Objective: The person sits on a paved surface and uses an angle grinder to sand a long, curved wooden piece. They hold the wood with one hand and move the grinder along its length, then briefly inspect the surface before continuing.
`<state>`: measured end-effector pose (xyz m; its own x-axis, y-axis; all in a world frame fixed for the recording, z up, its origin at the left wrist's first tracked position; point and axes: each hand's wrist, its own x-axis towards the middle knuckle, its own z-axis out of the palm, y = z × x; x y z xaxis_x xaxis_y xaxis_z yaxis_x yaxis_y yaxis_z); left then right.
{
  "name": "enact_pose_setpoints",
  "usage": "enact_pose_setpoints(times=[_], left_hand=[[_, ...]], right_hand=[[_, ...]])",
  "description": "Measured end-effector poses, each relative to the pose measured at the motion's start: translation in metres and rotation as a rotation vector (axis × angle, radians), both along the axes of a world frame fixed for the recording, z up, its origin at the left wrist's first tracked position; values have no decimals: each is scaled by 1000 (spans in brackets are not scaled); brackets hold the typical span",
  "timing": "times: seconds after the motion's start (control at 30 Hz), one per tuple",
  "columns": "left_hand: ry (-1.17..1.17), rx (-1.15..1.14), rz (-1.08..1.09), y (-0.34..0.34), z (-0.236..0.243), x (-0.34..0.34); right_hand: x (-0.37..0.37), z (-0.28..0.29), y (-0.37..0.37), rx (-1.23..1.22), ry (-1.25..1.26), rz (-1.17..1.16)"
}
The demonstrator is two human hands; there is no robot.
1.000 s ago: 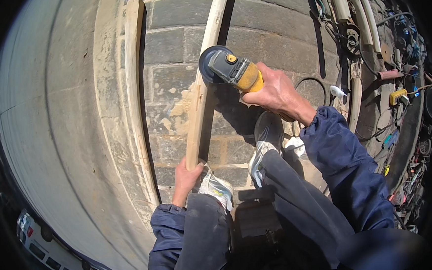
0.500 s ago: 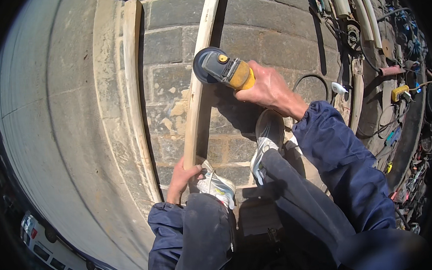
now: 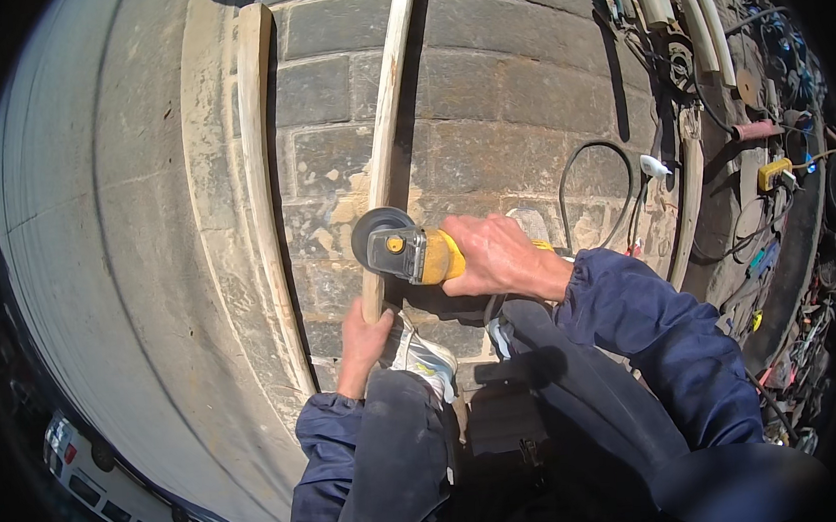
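Note:
My right hand (image 3: 499, 253) wraps round the yellow body of an angle grinder (image 3: 418, 253). Its dark round disc (image 3: 376, 240) lies over the near part of a long pale wooden pole (image 3: 386, 119), though I cannot tell whether it touches the wood. My left hand (image 3: 360, 336) is closed round the near end of that pole, beside my left shoe (image 3: 426, 356). From there the pole runs away from me to the top of the view. Part of the pole is hidden under the disc.
Another wooden pole (image 3: 258, 146) lies to the left along the pavement's edge. A black cable (image 3: 567, 190) loops on the right near a small white bottle (image 3: 653, 165). Farther right are a yellow socket block (image 3: 774, 176) and many tools. A white van (image 3: 97, 486) stands at lower left.
The grinder in my right hand has come nearer to me along the pole, toward my left hand. My left hand keeps its grip on the pole's end.

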<state>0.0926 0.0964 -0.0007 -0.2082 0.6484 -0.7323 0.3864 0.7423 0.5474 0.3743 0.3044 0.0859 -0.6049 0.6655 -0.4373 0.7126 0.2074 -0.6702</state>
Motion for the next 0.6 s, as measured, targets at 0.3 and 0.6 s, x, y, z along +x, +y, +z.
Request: enact_pose_setpoints(times=[0.3, 0.6], left_hand=[[57, -10, 1, 8, 10, 16], [103, -32, 31, 2, 17, 16]], right_hand=[[30, -5, 202, 63, -125, -396], [13, 15, 127, 29, -93, -270]])
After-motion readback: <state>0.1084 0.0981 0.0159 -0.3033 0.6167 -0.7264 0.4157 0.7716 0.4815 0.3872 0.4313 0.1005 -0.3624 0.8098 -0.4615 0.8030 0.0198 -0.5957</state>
